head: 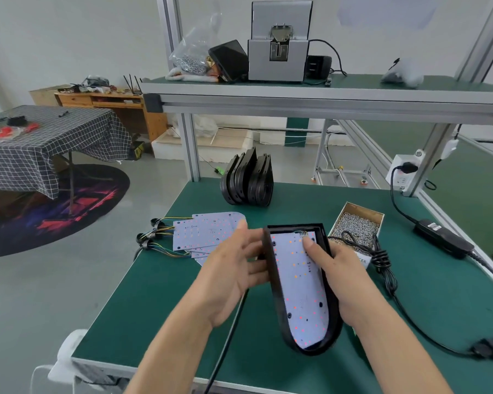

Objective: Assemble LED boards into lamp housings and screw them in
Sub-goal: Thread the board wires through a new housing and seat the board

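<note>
A black lamp housing (276, 282) is held tilted above the green table, with a white LED board (299, 285) lying inside it. My right hand (336, 277) grips the housing's right side from beneath, its thumb pressing on the board near the top. My left hand (234, 268) supports the housing's left wall, fingers fairly straight against it. A pile of loose LED boards (205, 231) with coloured wires lies on the table to the left.
A stack of black empty housings (248, 180) stands at the table's back. An open box of screws (356, 226) sits to the right, next to a coiled black cable (379, 257) and a power adapter (441, 240). A screw feeder machine (279, 49) is on the upper shelf.
</note>
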